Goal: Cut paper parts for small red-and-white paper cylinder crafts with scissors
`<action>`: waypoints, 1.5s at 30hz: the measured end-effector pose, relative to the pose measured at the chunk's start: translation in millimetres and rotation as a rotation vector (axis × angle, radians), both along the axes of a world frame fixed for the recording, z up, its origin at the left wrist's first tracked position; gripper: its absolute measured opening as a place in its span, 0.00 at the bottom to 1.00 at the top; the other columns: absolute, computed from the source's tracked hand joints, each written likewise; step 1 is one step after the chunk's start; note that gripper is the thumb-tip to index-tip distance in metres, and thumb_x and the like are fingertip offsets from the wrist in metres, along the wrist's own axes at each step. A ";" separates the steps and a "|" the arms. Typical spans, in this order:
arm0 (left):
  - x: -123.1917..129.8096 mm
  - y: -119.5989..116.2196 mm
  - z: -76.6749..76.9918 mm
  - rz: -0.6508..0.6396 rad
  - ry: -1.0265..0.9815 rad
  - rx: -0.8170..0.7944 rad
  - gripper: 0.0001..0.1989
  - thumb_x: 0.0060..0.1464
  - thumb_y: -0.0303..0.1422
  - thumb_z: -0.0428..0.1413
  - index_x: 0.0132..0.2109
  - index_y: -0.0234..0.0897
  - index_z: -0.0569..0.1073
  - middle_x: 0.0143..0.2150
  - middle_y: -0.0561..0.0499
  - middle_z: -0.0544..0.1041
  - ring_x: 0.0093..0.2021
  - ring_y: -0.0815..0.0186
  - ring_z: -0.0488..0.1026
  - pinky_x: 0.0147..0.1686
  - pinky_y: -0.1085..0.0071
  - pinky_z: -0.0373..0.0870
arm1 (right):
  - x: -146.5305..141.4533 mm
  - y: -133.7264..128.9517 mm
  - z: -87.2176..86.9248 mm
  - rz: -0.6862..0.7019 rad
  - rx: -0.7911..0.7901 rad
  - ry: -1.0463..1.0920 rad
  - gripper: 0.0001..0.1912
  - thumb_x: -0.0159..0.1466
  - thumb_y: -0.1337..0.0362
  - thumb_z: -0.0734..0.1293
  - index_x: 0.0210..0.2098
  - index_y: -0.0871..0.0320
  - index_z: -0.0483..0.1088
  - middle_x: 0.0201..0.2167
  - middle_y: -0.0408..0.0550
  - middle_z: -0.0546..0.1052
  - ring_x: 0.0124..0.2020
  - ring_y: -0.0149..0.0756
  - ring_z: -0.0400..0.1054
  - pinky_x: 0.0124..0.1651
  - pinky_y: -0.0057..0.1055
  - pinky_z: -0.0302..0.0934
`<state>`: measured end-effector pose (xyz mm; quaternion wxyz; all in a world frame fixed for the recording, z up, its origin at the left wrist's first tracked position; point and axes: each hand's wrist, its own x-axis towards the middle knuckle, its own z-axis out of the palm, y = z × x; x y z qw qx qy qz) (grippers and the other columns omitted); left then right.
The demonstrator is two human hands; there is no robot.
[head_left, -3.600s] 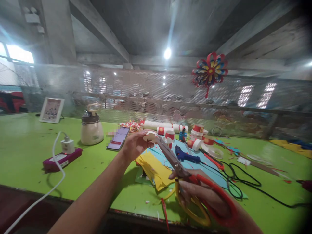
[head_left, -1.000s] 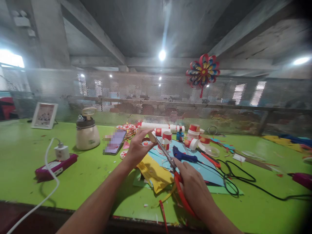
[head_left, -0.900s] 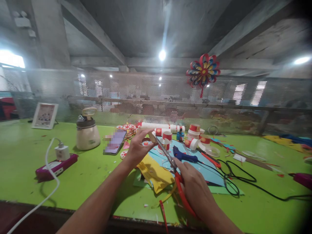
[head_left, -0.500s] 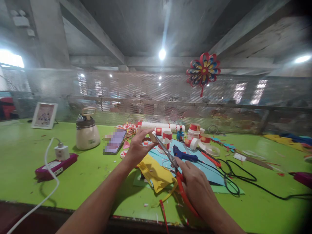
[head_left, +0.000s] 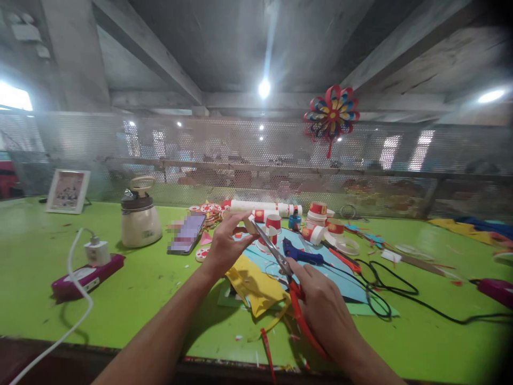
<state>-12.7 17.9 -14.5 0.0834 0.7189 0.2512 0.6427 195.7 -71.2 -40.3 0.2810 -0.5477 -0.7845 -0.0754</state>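
My left hand [head_left: 225, 241] pinches a small pale piece, perhaps paper or card [head_left: 250, 225], between thumb and fingers above the table. My right hand [head_left: 320, 299] grips a pair of scissors [head_left: 284, 265] with red-orange handles. Their blades point up and away, and the tips reach the pale piece; whether they cut into it I cannot tell. Below the hands lie a yellow sheet [head_left: 260, 289] and a light blue sheet [head_left: 336, 283]. Just beyond the scissors rests a blue glue gun [head_left: 302, 254]. Red and white paper cups [head_left: 273, 222] stand behind the blades.
On the green table [head_left: 152, 299] a phone [head_left: 189, 233], a beige kettle-like jug [head_left: 141, 222] and a purple power strip [head_left: 88, 275] sit to the left. A black cord [head_left: 433, 310] loops on the right. Behind is a perforated metal screen [head_left: 224, 141] with a paper flower [head_left: 332, 115].
The whole view has shifted slightly, so the table things appear a little farther left. My hands, the pale piece and the scissors keep almost the same pose.
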 end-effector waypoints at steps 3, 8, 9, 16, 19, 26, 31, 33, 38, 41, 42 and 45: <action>0.0 0.2 -0.8 0.013 0.000 0.008 0.23 0.48 0.27 0.62 0.53 0.40 0.72 0.50 0.46 0.71 0.48 0.62 0.73 0.45 0.63 0.79 | -0.5 -0.5 0.1 -0.013 0.006 -0.010 0.25 0.60 0.75 0.62 0.57 0.61 0.67 0.36 0.53 0.75 0.37 0.46 0.70 0.38 0.36 0.63; 0.5 -0.8 0.0 0.030 0.008 0.015 0.23 0.48 0.29 0.62 0.53 0.40 0.71 0.50 0.46 0.71 0.49 0.61 0.73 0.45 0.63 0.79 | -1.1 0.7 0.1 -0.031 0.024 -0.026 0.25 0.60 0.75 0.62 0.57 0.60 0.67 0.36 0.52 0.76 0.37 0.44 0.70 0.38 0.34 0.61; 0.6 -1.0 0.2 0.026 0.009 0.014 0.23 0.48 0.29 0.62 0.53 0.40 0.71 0.50 0.46 0.71 0.49 0.61 0.73 0.45 0.63 0.79 | -1.2 0.9 0.1 -0.033 0.027 -0.028 0.25 0.59 0.75 0.62 0.56 0.60 0.67 0.36 0.52 0.76 0.36 0.44 0.70 0.37 0.34 0.61; 1.7 -1.9 1.2 -0.008 -0.006 0.002 0.23 0.49 0.31 0.62 0.53 0.39 0.71 0.50 0.47 0.70 0.46 0.63 0.74 0.45 0.63 0.78 | -1.8 0.2 -1.2 -0.049 0.054 -0.047 0.26 0.59 0.76 0.62 0.56 0.61 0.67 0.33 0.51 0.74 0.34 0.44 0.69 0.34 0.33 0.59; 2.0 -1.9 1.6 -0.018 -0.013 -0.001 0.22 0.49 0.31 0.62 0.53 0.39 0.71 0.51 0.47 0.69 0.46 0.64 0.74 0.45 0.64 0.78 | -2.7 -0.4 -1.9 -0.054 0.060 -0.051 0.27 0.58 0.76 0.62 0.57 0.62 0.67 0.31 0.51 0.73 0.34 0.45 0.68 0.34 0.34 0.59; 2.5 -1.1 0.3 -0.017 -0.019 -0.002 0.22 0.49 0.29 0.62 0.53 0.40 0.71 0.51 0.46 0.70 0.46 0.63 0.74 0.45 0.63 0.78 | -4.4 0.1 -1.6 -0.046 0.043 -0.028 0.27 0.59 0.76 0.62 0.57 0.63 0.67 0.33 0.52 0.74 0.35 0.46 0.69 0.36 0.35 0.61; 2.5 0.8 -2.9 -0.025 -0.018 -0.001 0.23 0.50 0.29 0.61 0.54 0.42 0.71 0.52 0.46 0.70 0.47 0.62 0.74 0.46 0.61 0.78 | -3.3 -0.9 -0.2 -0.037 0.022 -0.010 0.26 0.58 0.77 0.62 0.57 0.62 0.67 0.33 0.51 0.75 0.35 0.45 0.70 0.36 0.35 0.61; 2.3 1.7 -4.1 -0.027 -0.018 -0.002 0.23 0.50 0.29 0.61 0.54 0.42 0.71 0.52 0.46 0.70 0.48 0.62 0.74 0.46 0.61 0.78 | -3.1 -1.1 -0.2 -0.028 0.013 -0.006 0.26 0.58 0.77 0.62 0.56 0.61 0.67 0.33 0.51 0.75 0.35 0.45 0.70 0.36 0.35 0.61; 2.6 2.7 -5.2 -0.030 -0.028 -0.022 0.23 0.50 0.28 0.61 0.54 0.42 0.71 0.52 0.47 0.70 0.47 0.62 0.74 0.47 0.61 0.78 | -3.0 -1.2 -1.5 -0.016 0.000 0.008 0.26 0.59 0.76 0.62 0.56 0.62 0.67 0.35 0.52 0.75 0.37 0.45 0.70 0.38 0.35 0.61; 3.0 2.5 -4.2 -0.016 -0.030 -0.027 0.23 0.49 0.30 0.62 0.54 0.41 0.71 0.51 0.46 0.70 0.48 0.61 0.74 0.47 0.62 0.78 | -2.3 -1.0 -1.3 -0.008 -0.011 0.009 0.25 0.59 0.76 0.61 0.56 0.62 0.68 0.35 0.52 0.76 0.37 0.46 0.70 0.38 0.35 0.61; 3.0 2.4 -3.7 -0.010 -0.027 -0.025 0.23 0.49 0.31 0.62 0.53 0.40 0.71 0.51 0.46 0.70 0.48 0.61 0.74 0.47 0.62 0.78 | -2.1 -0.9 -1.0 -0.006 -0.013 0.008 0.25 0.59 0.76 0.61 0.56 0.62 0.68 0.35 0.52 0.76 0.37 0.46 0.70 0.38 0.35 0.61; 2.5 1.5 -2.2 0.001 -0.010 -0.017 0.23 0.49 0.32 0.63 0.53 0.40 0.71 0.50 0.46 0.71 0.48 0.61 0.73 0.46 0.62 0.78 | -1.6 -0.9 0.2 -0.007 -0.016 0.009 0.25 0.59 0.76 0.61 0.56 0.62 0.68 0.35 0.53 0.76 0.37 0.47 0.71 0.39 0.37 0.61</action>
